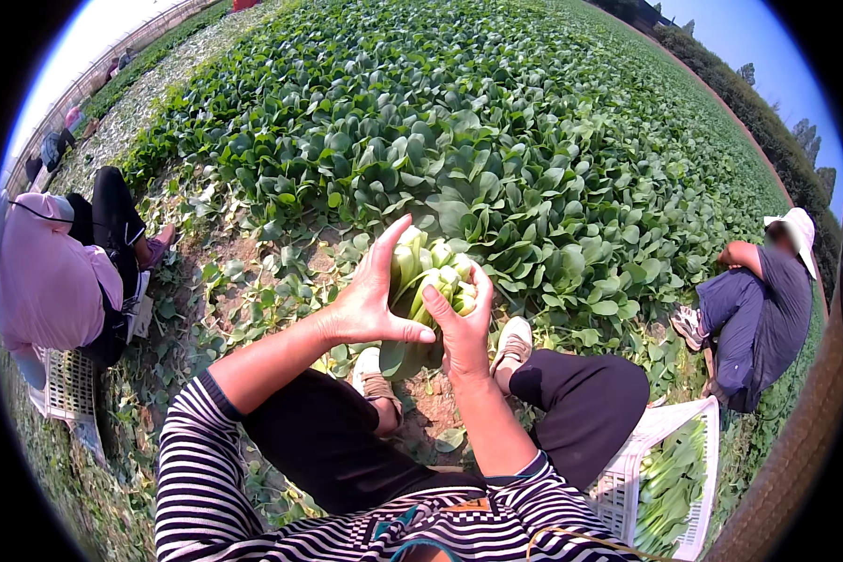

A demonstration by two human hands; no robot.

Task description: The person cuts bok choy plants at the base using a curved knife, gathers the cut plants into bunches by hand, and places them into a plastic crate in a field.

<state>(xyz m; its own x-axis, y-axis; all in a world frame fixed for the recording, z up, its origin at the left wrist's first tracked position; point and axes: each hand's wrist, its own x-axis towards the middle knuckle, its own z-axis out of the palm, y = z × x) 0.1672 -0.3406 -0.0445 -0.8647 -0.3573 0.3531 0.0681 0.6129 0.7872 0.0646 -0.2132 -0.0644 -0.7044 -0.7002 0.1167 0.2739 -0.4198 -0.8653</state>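
Observation:
A bunch of bok choy [435, 274] is between my two hands, its pale stem ends up and its leaves hanging down. My right hand [464, 323] grips the bunch from the right, thumb across the near side and fingers behind. My left hand [376, 302] is at the bunch's left side, thumb and fingers spread wide; whether its palm touches the stems cannot be told. Below my hands, between my shoes, lie bare soil and loose leaves.
Rows of growing bok choy [407, 140] stand ahead. A white plastic crate [622, 478] with bok choy is at my right. One person [766, 302] sits at the right, another [56, 274] at the left beside a crate [70, 383]. Leaves litter the soil.

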